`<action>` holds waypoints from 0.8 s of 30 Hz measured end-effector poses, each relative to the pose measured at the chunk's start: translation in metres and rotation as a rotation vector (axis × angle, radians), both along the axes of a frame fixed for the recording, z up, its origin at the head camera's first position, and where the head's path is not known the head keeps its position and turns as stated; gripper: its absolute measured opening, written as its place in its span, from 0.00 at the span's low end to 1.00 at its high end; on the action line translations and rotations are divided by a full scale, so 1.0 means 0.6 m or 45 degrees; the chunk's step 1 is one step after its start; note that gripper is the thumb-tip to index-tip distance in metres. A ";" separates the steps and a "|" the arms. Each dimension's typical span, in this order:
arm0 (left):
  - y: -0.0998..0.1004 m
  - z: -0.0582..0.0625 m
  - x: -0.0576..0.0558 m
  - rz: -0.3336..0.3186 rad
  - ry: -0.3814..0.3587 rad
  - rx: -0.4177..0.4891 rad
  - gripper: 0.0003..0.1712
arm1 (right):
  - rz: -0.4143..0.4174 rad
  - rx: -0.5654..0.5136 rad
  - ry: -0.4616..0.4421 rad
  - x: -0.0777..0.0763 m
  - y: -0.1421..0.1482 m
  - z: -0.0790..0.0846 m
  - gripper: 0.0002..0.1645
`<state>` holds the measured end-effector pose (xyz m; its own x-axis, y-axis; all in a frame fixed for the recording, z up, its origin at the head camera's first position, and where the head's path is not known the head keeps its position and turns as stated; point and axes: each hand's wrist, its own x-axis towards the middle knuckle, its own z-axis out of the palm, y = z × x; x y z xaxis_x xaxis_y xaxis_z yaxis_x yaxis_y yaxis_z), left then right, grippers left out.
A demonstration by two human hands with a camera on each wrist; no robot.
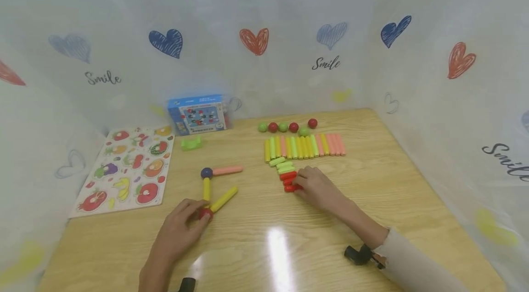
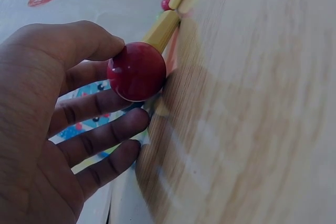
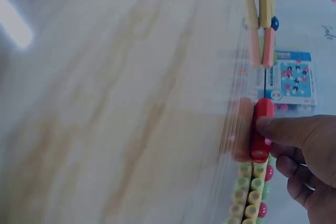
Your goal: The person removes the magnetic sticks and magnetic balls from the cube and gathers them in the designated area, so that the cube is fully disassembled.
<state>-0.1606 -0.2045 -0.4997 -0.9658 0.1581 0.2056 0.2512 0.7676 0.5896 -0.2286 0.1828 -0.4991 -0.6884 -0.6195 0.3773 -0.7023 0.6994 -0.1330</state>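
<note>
On the left, my left hand (image 1: pixel 175 230) pinches a red ball (image 2: pixel 137 72) between thumb and fingers, the other fingers spread beside it. Two yellow sticks meet at this ball: one slants away to the right (image 1: pixel 224 199), the other (image 1: pixel 206 187) leads to a dark blue ball (image 1: pixel 206 173). From the blue ball a pink stick (image 1: pixel 228 170) points right. My right hand (image 1: pixel 320 188) pinches a short red stick (image 3: pixel 262 129), its thumb across the near face. More short red sticks (image 1: pixel 288 175) lie at its fingertips, below short light-green ones (image 1: pixel 285 168).
Behind the right hand runs a row of yellow, green and pink sticks (image 1: pixel 305 147), with red and green balls (image 1: pixel 293 127) beyond. A blue toy box (image 1: pixel 200 115), a light-green piece (image 1: pixel 191 143) and a fruit-picture board (image 1: pixel 124 170) occupy the left back. Patterned curtains enclose the table (image 1: pixel 256 255).
</note>
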 end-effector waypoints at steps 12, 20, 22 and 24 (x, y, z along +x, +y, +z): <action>-0.006 -0.001 0.002 0.019 0.020 -0.005 0.16 | 0.303 -0.096 -0.093 -0.014 -0.126 0.024 0.17; -0.007 -0.005 -0.001 0.006 -0.033 0.031 0.17 | 0.438 0.086 -0.297 -0.041 -0.231 0.016 0.17; -0.009 -0.006 -0.002 -0.005 -0.022 0.037 0.17 | 0.450 0.142 -0.271 -0.041 -0.241 0.014 0.16; -0.011 -0.005 -0.003 -0.014 -0.004 0.026 0.16 | 0.468 0.156 -0.213 -0.037 -0.241 0.015 0.15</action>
